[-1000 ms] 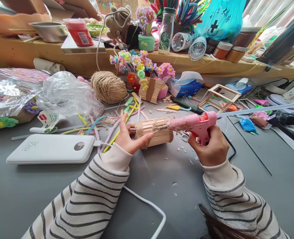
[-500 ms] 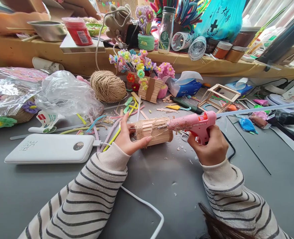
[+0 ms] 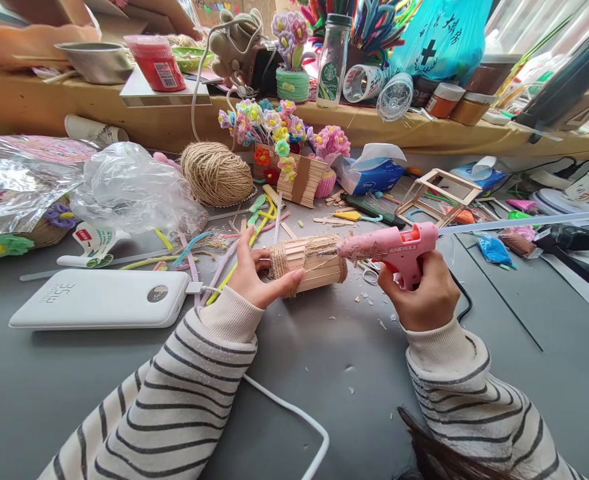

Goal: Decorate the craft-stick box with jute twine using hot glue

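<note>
A cylinder of wooden craft sticks (image 3: 319, 275), partly wrapped in jute twine, lies on its side on the grey table. My left hand (image 3: 262, 277) grips its left end, thumb across the front and fingers behind, partly hidden. In my right hand (image 3: 424, 290) is a pink glue gun (image 3: 387, 247), held by its handle. Its nozzle points left and is at the upper side of the cylinder, close to the twine; whether it touches I cannot tell. A long translucent glue stick (image 3: 524, 220) sticks out of the gun's back.
A white power bank (image 3: 99, 298) with a white cable lies at left. Behind are a ball of twine (image 3: 217, 173), crochet flowers (image 3: 274, 127) and a tissue pack (image 3: 372, 170). Scissors (image 3: 369, 272) lie beyond the gun. A wooden stick frame (image 3: 439, 197) stands at right.
The glue gun and my right hand have shifted slightly to the right. My left hand and the cylinder are almost unmoved.
</note>
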Motion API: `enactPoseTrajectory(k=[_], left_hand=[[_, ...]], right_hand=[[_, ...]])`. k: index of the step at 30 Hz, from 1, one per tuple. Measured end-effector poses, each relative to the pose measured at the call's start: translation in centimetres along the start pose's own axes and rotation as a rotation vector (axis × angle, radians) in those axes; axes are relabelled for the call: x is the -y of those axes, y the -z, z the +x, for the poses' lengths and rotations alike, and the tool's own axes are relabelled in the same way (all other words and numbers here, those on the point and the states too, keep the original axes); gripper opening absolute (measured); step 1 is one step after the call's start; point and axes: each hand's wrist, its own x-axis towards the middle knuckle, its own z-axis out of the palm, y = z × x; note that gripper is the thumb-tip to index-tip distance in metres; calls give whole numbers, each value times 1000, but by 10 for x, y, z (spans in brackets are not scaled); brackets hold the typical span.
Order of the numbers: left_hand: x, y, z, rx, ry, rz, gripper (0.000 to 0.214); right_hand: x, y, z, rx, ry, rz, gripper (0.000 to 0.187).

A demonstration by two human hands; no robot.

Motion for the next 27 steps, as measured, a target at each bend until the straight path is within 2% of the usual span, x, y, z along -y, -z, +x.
enactPoseTrajectory(k=[27], left_hand=[[-3,0,-1,-6,12,-10,116]], right_hand=[[-6,-1,0,1,-28,-23,20]])
